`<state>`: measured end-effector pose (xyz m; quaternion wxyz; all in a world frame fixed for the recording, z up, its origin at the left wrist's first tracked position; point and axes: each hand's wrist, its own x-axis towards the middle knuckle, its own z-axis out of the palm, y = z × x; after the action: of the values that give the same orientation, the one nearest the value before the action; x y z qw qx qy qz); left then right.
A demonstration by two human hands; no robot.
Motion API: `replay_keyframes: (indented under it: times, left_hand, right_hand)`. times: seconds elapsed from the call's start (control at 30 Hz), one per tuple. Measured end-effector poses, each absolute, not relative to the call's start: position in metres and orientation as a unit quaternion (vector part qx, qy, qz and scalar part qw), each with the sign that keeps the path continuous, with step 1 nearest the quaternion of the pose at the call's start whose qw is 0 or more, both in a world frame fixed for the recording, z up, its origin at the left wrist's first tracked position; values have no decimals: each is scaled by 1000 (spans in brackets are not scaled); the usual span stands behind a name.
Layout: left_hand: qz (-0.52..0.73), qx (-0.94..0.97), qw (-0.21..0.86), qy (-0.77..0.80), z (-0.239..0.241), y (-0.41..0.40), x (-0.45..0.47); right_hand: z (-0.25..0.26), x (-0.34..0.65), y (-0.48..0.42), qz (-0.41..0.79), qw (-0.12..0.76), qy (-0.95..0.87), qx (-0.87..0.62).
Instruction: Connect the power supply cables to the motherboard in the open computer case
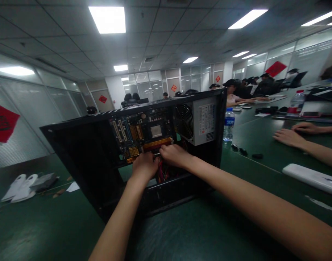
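A black open computer case (pixel 73 152) stands on the green table in front of me. Inside it a motherboard (pixel 163 121) carries pale expansion slots, a square silver processor area (pixel 156 131) and orange-red memory slots (pixel 156 144). A grey power supply (pixel 204 121) with a black fan sits at the upper right. My left hand (pixel 144 166) is at the board's lower edge, fingers curled and mostly hidden. Right beside it, my right hand (pixel 175 156) has its fingers closed just below the memory slots. Whatever either hand grips is hidden. Coloured cables (pixel 162 172) hang beneath the hands.
A water bottle (pixel 229 125) stands right of the case, near small black pieces (pixel 243 151). Another person's hands (pixel 289 138) rest on the table near a long white object (pixel 310 177). At left lie white slipper-like items (pixel 24 188) and a grey box (pixel 43 182).
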<state>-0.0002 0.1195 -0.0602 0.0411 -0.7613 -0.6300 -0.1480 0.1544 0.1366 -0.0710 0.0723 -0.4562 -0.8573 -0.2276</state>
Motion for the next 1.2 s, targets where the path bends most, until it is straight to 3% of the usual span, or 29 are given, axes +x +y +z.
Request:
replay_keyframes:
  times: [0.47,0.97,1.2]
  left_hand:
    - [-134,-766,78,-624,-60,120,6]
    - [-118,-770,90,-621,-57,118,14]
    - [-113,-763,92,-630,-59,118,15]
  right_hand:
    - [-76,176,133,-16,241,-824,-512]
    - [-68,171,133,-17,158,-800,-579]
    - [-72,173,136,-20,168,-808,-564]
